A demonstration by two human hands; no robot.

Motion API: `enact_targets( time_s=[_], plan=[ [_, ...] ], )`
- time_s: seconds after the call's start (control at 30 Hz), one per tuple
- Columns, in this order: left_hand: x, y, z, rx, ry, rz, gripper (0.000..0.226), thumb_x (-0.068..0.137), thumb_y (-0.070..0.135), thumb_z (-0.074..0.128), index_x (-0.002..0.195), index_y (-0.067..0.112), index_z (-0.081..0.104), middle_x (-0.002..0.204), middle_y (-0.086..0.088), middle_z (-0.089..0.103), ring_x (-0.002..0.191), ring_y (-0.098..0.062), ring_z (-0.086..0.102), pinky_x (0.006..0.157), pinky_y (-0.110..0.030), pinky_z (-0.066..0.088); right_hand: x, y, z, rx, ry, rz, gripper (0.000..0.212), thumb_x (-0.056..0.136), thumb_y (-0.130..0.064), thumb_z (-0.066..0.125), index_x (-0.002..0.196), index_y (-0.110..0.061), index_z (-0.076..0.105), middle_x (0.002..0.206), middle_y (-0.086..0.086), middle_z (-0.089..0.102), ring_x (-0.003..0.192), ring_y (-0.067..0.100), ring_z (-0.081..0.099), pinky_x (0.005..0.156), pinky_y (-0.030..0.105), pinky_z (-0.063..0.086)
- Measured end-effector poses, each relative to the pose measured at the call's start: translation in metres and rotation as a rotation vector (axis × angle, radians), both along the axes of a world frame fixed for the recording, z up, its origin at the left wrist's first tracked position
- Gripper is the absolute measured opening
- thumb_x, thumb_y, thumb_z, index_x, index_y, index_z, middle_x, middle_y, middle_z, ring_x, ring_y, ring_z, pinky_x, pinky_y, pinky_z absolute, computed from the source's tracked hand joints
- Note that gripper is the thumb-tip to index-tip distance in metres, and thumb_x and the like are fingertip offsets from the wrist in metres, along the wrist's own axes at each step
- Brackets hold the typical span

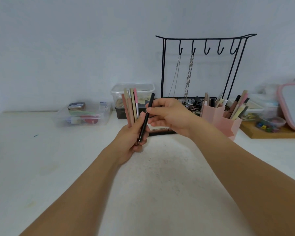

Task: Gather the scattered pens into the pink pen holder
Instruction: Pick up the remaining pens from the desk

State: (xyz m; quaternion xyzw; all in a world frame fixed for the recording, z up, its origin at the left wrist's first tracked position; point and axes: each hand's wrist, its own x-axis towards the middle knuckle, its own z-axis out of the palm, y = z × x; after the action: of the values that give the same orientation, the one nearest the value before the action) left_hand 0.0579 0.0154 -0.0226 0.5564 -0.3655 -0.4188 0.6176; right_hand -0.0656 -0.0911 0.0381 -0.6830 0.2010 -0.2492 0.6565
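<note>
The pink pen holder [220, 120] stands on the white table [41, 159], with several pens upright in it. To its left, above the table, the left hand [129, 140] holds a bundle of pens [130, 106] upright, fingers curled round their lower ends. Between that bundle and the holder, the right hand [170, 114] pinches a black pen [146, 118] with thumb and fingertips; the pen's lower end lies against the left hand. Two more pens [160, 130] lie flat on the table, left of the holder's foot. Directly behind the holder stands a black wire rack [204, 65] with chains hanging from two hooks.
</note>
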Motion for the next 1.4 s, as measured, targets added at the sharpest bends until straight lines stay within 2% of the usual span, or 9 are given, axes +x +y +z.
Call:
enact_targets(
  time_s=[0.17,0.27,0.37,0.53,0.63,0.9,1.1,1.2,1.4],
  plan=[
    [-0.004,0.000,-0.001,0.014,-0.026,-0.082,0.047,0.076,0.060,0.071,0.083,0.016,0.055,0.060,0.001,0.048,0.051,-0.012,0.039,0.038,-0.020,0.027,0.002,0.002,-0.006,-0.060,0.018,0.024,0.019,0.092,-0.004,0.069,0.109,0.003,0.067,0.086,0.011,0.071,0.072,0.016,0.069,0.067,0.024,0.059],
    [-0.005,0.001,-0.002,0.022,-0.032,-0.078,0.029,0.089,0.039,0.072,0.096,0.017,0.054,0.057,0.004,0.046,0.049,-0.011,0.041,0.038,-0.020,0.026,0.003,0.003,-0.008,-0.154,0.058,0.010,0.023,0.090,-0.008,0.073,0.111,-0.002,0.068,0.087,0.011,0.072,0.073,0.013,0.069,0.067,0.022,0.058],
    [-0.004,-0.001,-0.003,0.026,0.006,-0.030,0.023,0.097,0.033,0.066,0.088,0.019,0.051,0.058,0.003,0.045,0.048,-0.011,0.043,0.039,-0.021,0.026,0.002,-0.002,-0.010,-0.272,0.123,-0.085,0.021,0.092,-0.020,0.072,0.110,-0.009,0.070,0.094,0.010,0.074,0.077,0.015,0.069,0.071,0.028,0.061],
    [0.005,-0.003,-0.001,-0.011,0.097,0.157,0.025,0.098,0.032,0.066,0.090,0.018,0.047,0.058,0.003,0.047,0.048,-0.010,0.045,0.036,-0.018,0.029,-0.009,-0.027,-0.015,-0.854,0.510,-0.229,0.014,0.086,-0.025,0.078,0.096,-0.016,0.073,0.084,-0.008,0.066,0.077,0.007,0.062,0.074,0.023,0.051],
    [0.009,-0.003,-0.001,0.008,0.107,0.230,0.030,0.096,0.036,0.069,0.084,0.019,0.047,0.057,0.004,0.043,0.047,-0.009,0.039,0.033,-0.017,0.026,-0.015,-0.035,-0.020,-0.940,0.704,-0.156,0.012,0.080,-0.018,0.083,0.090,-0.014,0.076,0.076,-0.012,0.064,0.073,0.008,0.061,0.063,0.018,0.044],
    [0.011,-0.003,-0.001,0.058,0.097,0.244,0.037,0.094,0.032,0.071,0.077,0.022,0.039,0.053,0.006,0.030,0.043,-0.009,0.025,0.036,-0.020,0.021,-0.013,-0.045,-0.030,-0.961,0.845,-0.138,0.017,0.079,-0.010,0.082,0.093,-0.018,0.079,0.084,-0.005,0.064,0.087,0.019,0.065,0.083,0.029,0.053],
    [0.009,-0.004,-0.004,0.042,0.086,0.203,0.040,0.095,0.040,0.069,0.077,0.022,0.038,0.055,0.004,0.033,0.044,-0.009,0.033,0.038,-0.020,0.025,-0.016,-0.040,-0.027,-0.983,0.812,-0.087,0.011,0.091,-0.013,0.071,0.102,-0.012,0.072,0.089,-0.003,0.061,0.086,0.018,0.059,0.075,0.026,0.043],
    [0.008,-0.004,-0.004,0.024,0.092,0.193,0.043,0.094,0.043,0.069,0.075,0.023,0.036,0.056,0.004,0.031,0.044,-0.009,0.033,0.038,-0.020,0.023,-0.015,-0.029,-0.013,-0.728,0.548,-0.114,0.005,0.097,-0.014,0.064,0.099,-0.011,0.063,0.080,0.002,0.063,0.073,0.019,0.065,0.066,0.027,0.055],
    [0.003,-0.003,0.000,-0.010,0.060,0.155,0.038,0.091,0.052,0.067,0.076,0.020,0.054,0.054,0.005,0.029,0.044,-0.010,0.029,0.037,-0.020,0.020,-0.009,-0.002,0.007,-0.188,0.152,0.046,0.026,0.097,-0.006,0.062,0.118,0.009,0.057,0.085,0.016,0.065,0.071,0.018,0.066,0.069,0.028,0.062]
  ],
)
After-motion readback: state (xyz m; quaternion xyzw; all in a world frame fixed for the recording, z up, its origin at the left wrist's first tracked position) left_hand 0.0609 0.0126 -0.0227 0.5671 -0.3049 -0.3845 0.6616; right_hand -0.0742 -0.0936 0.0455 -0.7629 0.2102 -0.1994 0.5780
